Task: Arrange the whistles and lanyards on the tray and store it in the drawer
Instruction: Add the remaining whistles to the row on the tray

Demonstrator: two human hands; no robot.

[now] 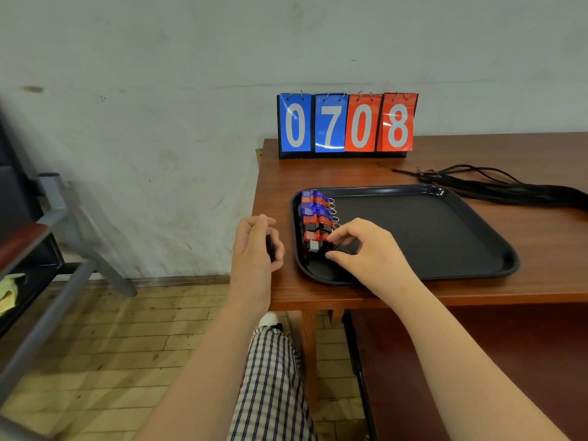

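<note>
Our left hand [257, 246] is curled round a small dark thing [271, 247], just left of the tray [429, 233]. Red, blue and black whistles [318, 214] sit in a row on the tray's left side. Our right hand [366, 246] pinches the nearest black whistle [315, 249]. The lanyards [509, 189] lie on the table [477, 289] behind the tray, far right.

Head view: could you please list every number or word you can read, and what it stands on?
"07": white digits on the blue cards of the flip scoreboard.
"08": white digits on its red cards.
No other readable text.
</note>
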